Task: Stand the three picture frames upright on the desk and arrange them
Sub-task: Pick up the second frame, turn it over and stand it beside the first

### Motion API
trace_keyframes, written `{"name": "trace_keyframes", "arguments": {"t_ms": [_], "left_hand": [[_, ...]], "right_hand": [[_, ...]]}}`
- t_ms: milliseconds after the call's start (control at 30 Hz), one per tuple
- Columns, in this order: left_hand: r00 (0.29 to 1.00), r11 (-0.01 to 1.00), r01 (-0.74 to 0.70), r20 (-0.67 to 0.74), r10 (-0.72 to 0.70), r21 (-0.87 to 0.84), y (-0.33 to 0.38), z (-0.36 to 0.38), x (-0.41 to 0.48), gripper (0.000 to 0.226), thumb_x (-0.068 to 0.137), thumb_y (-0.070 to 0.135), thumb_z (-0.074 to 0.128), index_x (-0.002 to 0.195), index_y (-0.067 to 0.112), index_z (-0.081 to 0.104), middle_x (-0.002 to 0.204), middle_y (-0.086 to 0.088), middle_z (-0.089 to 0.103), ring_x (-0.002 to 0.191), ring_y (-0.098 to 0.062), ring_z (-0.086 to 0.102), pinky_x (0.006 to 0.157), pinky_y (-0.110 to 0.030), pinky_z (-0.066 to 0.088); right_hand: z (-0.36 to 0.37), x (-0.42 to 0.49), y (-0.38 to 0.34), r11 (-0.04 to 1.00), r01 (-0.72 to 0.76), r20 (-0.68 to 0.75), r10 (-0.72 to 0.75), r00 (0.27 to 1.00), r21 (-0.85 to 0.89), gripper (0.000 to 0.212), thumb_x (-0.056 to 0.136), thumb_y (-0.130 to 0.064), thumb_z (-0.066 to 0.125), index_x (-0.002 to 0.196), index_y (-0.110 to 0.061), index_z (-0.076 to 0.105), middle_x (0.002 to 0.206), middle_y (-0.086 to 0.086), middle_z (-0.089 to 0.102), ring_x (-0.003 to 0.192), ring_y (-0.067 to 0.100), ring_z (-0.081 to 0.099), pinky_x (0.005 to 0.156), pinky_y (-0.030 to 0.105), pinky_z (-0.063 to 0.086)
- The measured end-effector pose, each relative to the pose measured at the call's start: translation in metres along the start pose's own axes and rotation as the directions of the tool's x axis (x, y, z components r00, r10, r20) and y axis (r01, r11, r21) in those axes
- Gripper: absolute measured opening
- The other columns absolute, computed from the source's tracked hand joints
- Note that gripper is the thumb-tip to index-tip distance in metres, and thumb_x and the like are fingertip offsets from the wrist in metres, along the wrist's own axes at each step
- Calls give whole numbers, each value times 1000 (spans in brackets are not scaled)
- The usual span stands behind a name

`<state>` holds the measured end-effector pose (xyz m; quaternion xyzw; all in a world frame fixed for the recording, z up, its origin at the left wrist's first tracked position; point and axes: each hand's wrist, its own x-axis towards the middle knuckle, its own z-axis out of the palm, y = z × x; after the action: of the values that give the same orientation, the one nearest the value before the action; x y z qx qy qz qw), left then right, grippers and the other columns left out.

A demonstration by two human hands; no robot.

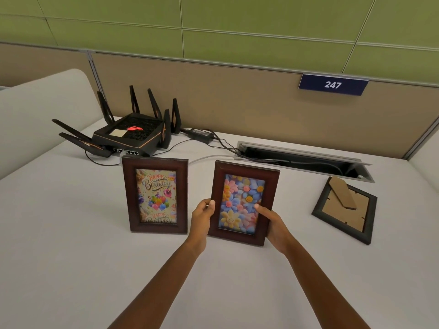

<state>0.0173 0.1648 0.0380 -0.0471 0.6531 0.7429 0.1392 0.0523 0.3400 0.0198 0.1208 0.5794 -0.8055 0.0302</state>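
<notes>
A brown frame with a birthday picture [155, 195] stands upright on the white desk [71, 233], left of centre. Just to its right is a second brown frame with a flower picture [244, 186], upright and tilted slightly; my left hand [202, 222] grips its left edge and my right hand [273, 224] grips its lower right edge. I cannot tell whether its base touches the desk. A third, dark frame [345, 210] lies face down at the right, its cardboard stand showing.
A black router with several antennas [133, 134] sits at the back left, with a power brick [200, 134] and cables running to an open cable tray [304, 157] at the back. A beige partition with a "247" sign [332, 84] bounds the desk.
</notes>
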Motion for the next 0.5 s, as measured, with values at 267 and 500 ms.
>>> {"name": "trace_keyframes", "arguments": {"t_ms": [267, 500], "left_hand": [[991, 968, -96, -73, 116, 230, -3, -1, -10, 33, 96, 18, 40, 125, 3, 46, 129, -17, 53, 120, -27, 48, 96, -31, 40], [961, 877, -193, -95, 259, 441, -10, 4, -30, 42, 95, 11, 43, 135, 5, 33, 141, -17, 41, 130, -28, 40, 103, -36, 40]], "right_hand": [[-1, -6, 3, 978, 17, -60, -30, 998, -206, 24, 88, -19, 53, 110, -27, 46, 106, -7, 60, 89, 10, 61, 78, 27, 52], [-2, -23, 14, 939, 107, -84, -141, 986, -327, 31, 87, -17, 54, 114, -25, 42, 110, -4, 57, 92, 11, 61, 67, 12, 54]]}}
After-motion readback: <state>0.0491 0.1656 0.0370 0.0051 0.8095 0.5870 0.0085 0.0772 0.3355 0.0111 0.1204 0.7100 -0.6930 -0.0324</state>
